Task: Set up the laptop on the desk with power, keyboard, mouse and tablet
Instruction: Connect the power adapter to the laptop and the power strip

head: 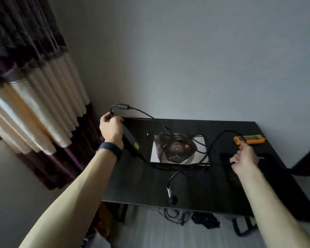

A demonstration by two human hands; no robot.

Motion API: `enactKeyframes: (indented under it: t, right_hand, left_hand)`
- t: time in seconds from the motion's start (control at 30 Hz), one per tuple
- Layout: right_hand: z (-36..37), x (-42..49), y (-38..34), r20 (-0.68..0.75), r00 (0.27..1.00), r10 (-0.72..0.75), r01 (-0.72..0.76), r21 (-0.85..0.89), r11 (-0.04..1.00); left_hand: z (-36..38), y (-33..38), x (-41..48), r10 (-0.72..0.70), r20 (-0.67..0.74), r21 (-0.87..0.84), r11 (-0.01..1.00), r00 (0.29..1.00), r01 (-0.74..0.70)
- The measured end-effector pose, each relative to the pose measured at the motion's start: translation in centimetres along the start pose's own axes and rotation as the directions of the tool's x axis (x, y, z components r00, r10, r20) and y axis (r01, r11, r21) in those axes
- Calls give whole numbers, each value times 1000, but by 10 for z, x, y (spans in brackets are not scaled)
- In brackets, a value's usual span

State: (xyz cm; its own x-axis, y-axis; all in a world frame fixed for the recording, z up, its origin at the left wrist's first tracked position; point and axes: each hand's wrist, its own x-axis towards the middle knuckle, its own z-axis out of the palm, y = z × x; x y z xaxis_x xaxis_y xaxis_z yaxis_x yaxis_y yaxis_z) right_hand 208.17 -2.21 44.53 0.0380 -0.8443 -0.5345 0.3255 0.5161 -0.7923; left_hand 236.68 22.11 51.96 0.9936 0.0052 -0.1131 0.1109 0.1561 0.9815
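Note:
A closed laptop (pixel 179 149) with a picture on its lid lies in the middle of the dark desk (pixel 150 187). At the desk's far left corner my left hand (pixel 111 129) grips the black power brick (pixel 131 140), which is lifted at that end. Its black cable (pixel 143 113) loops up over my hand and across the laptop lid. My right hand (pixel 243 158) pinches another stretch of the cable at the right, with its index finger reaching toward the orange power strip (pixel 249 139). A loose plug end (pixel 172 197) lies near the desk's front edge.
A long dark flat object (pixel 230 172) lies on the desk under my right wrist. Curtains (pixel 34 86) hang at the left, the wall runs behind the desk. Tangled cables (pixel 177 215) and a black item (pixel 204 220) lie on the floor beneath. A dark object (pixel 308 161) stands at the right edge.

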Motion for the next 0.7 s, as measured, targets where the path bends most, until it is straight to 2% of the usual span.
enactKeyframes:
  t: [0.07,0.17,0.23,0.3,0.37,0.47,0.53,0.57,0.6,0.63,0.7]
  right_hand:
    - [-13,33,-9,-45,998,31,-30,26,999]
    - [-25,83,-21,-67,995,74,-72,31,997]
    - [-26,105,-20,-59,994,91,-95,-78,992]
    - [-22,114,-11,22,997,69,-59,-281,958]
    - [-15,118,2,120,993,11,51,-498,866]
    - [-10,115,19,201,970,-135,241,-771,590]
    - [-6,108,34,294,925,-240,368,-847,384]
    - [-3,103,40,362,887,-288,446,-834,326]
    - [1,97,46,449,839,-307,534,-787,308]
    - [6,93,52,544,795,-269,606,-718,342]
    - [18,83,61,699,714,-34,636,-628,450]
  left_hand:
    - [19,-1,5,-73,-84,-83,994,994,66]
    - [61,-11,7,-77,-123,-70,995,989,68]
    - [89,-20,3,-38,-117,-16,999,992,36]
    - [110,-31,0,-8,-92,47,999,996,13]
    - [130,-44,-3,2,-65,104,995,998,4]
    - [152,-61,-3,-5,-37,177,984,999,12]
    - [166,-70,2,-17,-28,227,974,999,22]
    - [173,-73,6,-28,-32,252,967,999,35]
    - [180,-76,10,-50,-42,275,960,998,60]
    - [188,-79,15,-80,-56,299,950,995,93]
    - [203,-86,25,-144,-71,317,935,987,159]
